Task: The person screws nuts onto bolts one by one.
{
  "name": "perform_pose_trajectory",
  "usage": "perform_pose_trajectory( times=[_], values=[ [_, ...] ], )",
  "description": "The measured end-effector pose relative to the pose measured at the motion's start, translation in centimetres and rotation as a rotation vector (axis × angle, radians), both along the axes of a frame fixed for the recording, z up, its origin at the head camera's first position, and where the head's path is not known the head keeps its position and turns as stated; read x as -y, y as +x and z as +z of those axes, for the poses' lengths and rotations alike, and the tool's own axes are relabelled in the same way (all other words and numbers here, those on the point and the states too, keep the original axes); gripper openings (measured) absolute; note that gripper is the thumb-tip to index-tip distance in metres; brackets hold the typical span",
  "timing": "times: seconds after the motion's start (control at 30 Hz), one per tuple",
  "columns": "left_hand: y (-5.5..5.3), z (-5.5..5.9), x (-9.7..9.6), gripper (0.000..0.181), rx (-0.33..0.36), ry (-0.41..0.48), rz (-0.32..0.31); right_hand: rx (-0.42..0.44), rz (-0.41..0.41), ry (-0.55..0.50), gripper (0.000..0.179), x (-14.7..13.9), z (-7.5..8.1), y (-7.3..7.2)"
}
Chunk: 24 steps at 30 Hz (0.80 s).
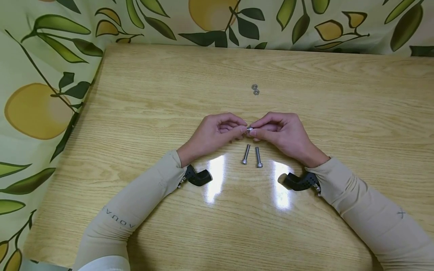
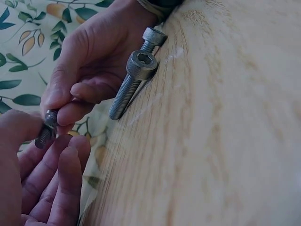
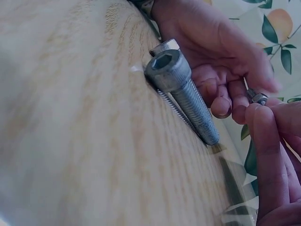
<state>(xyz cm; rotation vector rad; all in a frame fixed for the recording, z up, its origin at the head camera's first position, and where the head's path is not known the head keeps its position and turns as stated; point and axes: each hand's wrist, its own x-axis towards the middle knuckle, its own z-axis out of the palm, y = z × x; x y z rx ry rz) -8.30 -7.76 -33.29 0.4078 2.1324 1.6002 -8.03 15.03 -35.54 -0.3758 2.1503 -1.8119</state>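
Observation:
Both hands meet over the table around a small threaded bolt [image 2: 43, 138] with a hex nut [image 3: 260, 99] on it. My right hand [image 1: 288, 131] pinches the bolt, and its fingers hide part of it. My left hand [image 1: 223, 130] has its thumb and fingertips at the nut, either side of the thread, its other fingers loosely bent. Just below the hands, two socket-head bolts lie side by side: a left bolt [image 1: 246, 155] and a right bolt [image 1: 259, 157], heads toward me. Two loose nuts, an upper nut [image 1: 254, 87] and a lower nut [image 1: 256, 92], lie beyond the hands.
The wood-grain table [image 1: 162, 82] spreads beneath both arms. A patterned cloth [image 1: 44, 94] hangs along its left and far edges. A black wrist camera is strapped under each sleeve, the left camera [image 1: 198, 177] and the right camera [image 1: 298, 181], close over the tabletop.

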Motion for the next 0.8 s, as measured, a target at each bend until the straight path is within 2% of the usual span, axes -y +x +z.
perform_pose_trajectory(
  times=[0.17, 0.43, 0.57, 0.8],
  values=[
    [0.0, -0.1, 0.0, 0.026, -0.011, -0.013, 0.002, 0.005, -0.007, 0.004, 0.019, 0.0, 0.0, 0.0],
    [0.0, -0.2, 0.0, 0.022, -0.001, 0.005, -0.005, 0.000, -0.004, 0.008, 0.020, 0.1, 0.0, 0.0],
    [-0.3, -1.0, 0.0, 0.026, -0.020, 0.002, 0.002, -0.003, -0.007, 0.005, 0.019, 0.0, 0.0, 0.0],
    [-0.7, -2.5, 0.2, 0.027, -0.049, 0.026, -0.021, -0.006, -0.004, 0.009, 0.019, 0.0, 0.0, 0.0]
  ],
)
